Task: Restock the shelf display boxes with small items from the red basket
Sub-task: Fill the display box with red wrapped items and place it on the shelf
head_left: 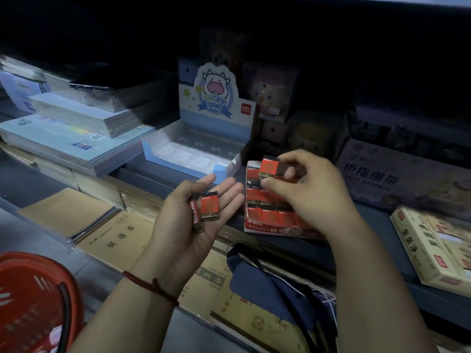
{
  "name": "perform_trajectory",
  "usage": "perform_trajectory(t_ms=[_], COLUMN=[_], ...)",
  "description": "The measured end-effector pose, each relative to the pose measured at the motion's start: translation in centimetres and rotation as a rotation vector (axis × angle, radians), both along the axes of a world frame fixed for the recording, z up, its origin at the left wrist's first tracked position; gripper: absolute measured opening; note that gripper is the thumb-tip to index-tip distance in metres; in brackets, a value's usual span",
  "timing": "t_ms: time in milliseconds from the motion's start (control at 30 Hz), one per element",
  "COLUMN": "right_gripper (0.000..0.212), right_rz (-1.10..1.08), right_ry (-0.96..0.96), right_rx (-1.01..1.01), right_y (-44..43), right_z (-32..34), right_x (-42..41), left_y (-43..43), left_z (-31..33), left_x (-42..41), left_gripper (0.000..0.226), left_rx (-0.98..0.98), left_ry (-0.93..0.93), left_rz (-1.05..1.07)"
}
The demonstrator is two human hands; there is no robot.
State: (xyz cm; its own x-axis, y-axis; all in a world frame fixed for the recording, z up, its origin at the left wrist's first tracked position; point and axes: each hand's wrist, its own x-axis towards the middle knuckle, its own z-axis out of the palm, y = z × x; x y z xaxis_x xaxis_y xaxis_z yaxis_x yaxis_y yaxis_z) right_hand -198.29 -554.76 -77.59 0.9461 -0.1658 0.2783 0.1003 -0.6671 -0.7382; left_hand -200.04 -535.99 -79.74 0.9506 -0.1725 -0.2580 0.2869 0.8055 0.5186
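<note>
My left hand [196,215] lies palm up with straight fingers and carries two small red erasers [209,205] on the palm, one flat and one on its edge. Just to the right, my right hand [311,189] pinches another red eraser [270,167] between thumb and fingers, right over the red display box [265,225] on the shelf. That box holds rows of the same red erasers. The red basket [33,301] sits at the bottom left, partly cut off by the frame edge.
A blue "Lucky Cow" display box [198,151] stands behind my left hand. Stacked notebooks [76,138] fill the shelf at left, brown exercise books [114,235] lie below. A purple finger-bandage box [397,177] and a cream box [433,248] sit at right. A blue bag [267,284] hangs below.
</note>
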Motion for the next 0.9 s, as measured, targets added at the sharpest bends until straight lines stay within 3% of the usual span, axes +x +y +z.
perform_trajectory(t_ms=[233, 333, 633, 900], right_gripper=[0.04, 0.02, 0.015, 0.013], right_rz=[-0.047, -0.044, -0.076, -0.122], right_ry=[0.205, 0.258, 0.193, 0.183], right_rx=[-0.145, -0.244, -0.215, -0.249], right_y=[-0.6, -0.1, 0.1, 0.6], right_z=[0.1, 0.1, -0.2, -0.5], right_x=[0.6, 1.0, 1.2, 1.9], left_y=[0.1, 0.1, 0.0, 0.3], left_z=[0.0, -0.1, -0.2, -0.2], left_x=[0.2, 0.4, 0.5, 0.5], left_gripper=[0.028, 0.024, 0.029, 0.019], left_rx=[0.006, 0.024, 0.054, 0.064], left_ry=[0.027, 0.026, 0.027, 0.016], left_rz=[0.003, -0.004, -0.027, -0.042])
